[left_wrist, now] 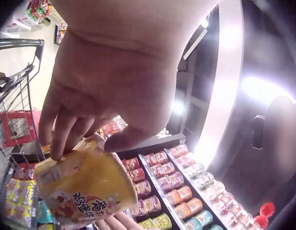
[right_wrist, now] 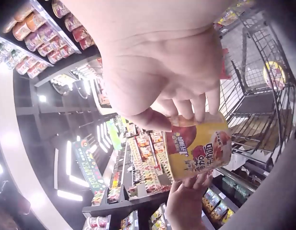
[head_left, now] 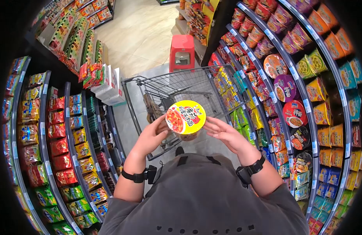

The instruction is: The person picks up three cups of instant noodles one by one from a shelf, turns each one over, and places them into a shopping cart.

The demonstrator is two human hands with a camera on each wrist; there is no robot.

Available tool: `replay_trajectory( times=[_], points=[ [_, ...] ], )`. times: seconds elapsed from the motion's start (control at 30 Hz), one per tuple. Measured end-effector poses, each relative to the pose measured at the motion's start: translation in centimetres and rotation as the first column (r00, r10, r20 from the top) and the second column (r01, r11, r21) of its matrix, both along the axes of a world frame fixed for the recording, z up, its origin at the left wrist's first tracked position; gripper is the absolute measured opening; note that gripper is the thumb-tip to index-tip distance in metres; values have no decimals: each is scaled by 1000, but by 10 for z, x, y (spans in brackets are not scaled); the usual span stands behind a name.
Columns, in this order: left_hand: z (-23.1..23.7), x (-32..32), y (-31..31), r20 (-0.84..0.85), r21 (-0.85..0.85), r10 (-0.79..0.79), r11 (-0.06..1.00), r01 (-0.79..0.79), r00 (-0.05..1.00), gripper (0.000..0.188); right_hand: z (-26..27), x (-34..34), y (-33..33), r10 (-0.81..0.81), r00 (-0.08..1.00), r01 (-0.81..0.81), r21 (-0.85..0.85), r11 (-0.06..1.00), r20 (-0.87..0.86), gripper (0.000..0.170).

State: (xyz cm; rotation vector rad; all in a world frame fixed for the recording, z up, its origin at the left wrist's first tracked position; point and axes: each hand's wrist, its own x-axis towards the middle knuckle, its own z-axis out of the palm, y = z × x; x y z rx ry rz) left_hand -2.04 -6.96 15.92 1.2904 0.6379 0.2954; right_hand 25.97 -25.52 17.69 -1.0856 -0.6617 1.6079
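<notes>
In front of the person's body, both hands hold an instant noodle cup [head_left: 185, 117] with a bright yellow lid and a picture of red food on it. The left hand [head_left: 152, 135] has its fingers and thumb against the cup's left side. On the opposite side, the fingers and thumb of the right hand [head_left: 227, 135] touch the cup near its rim. Yellow printed wall of the cup [right_wrist: 200, 148] shows in the right wrist view, where the left hand's fingers [right_wrist: 191, 191] appear at its far side. From above, the cup stands nearly upright, its lid facing the head camera.
A dark wire shopping cart [head_left: 181, 88] stands ahead, beneath and beyond the cup. In it, a round yellow-edged tub [right_wrist: 273, 75] shows. Shelves of bagged noodles [head_left: 63, 156] line the left; noodle cups [head_left: 286, 88] line the right. A red stool [head_left: 182, 53] is past the cart.
</notes>
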Motion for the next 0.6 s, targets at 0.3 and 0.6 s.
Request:
replay_trajectory(
  times=[0.3,0.6],
  points=[
    [-47,7,25,-168,28,-47,998,52,985,65,-43,-3,29,27,999,-34,-211,977,-33,78],
    [-121,61,47,-434,44,-88,992,119,896,59,-128,60,74,63,980,-128,-357,925,-188,80]
  ],
)
